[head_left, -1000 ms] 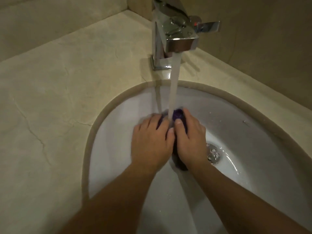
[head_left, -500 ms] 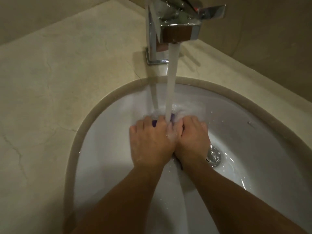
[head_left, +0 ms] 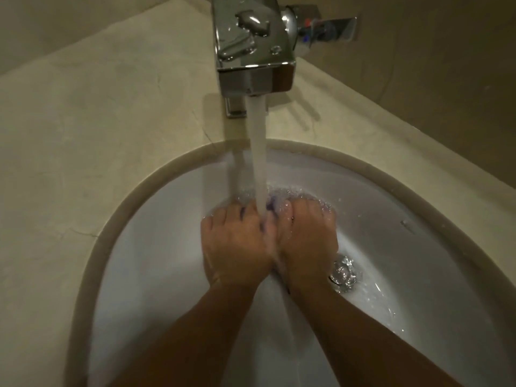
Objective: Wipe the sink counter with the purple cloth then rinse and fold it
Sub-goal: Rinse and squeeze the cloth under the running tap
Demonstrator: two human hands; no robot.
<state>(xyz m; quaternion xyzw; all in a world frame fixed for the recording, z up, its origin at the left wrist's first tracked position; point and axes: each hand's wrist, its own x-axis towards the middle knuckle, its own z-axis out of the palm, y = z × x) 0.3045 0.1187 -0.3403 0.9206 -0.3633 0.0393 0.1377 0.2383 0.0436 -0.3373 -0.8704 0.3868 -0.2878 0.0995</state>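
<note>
Head view showed both hands pressed side by side in the white sink [head_left: 156,247], under the water stream [head_left: 258,152] falling from the chrome faucet [head_left: 254,48] at twelve o'clock. The left hand [head_left: 237,244] and right hand [head_left: 307,238] had fingers curled down, gripping the purple cloth [head_left: 270,207], only a sliver of it showing between the fingertips. The drain [head_left: 343,272] lay at three o'clock of the hands; beige counter [head_left: 97,121] surrounded the basin.

Beige stone bench [head_left: 106,129], white oval sink [head_left: 173,247] set into it, chrome tap [head_left: 252,51] standing at its rear edge
</note>
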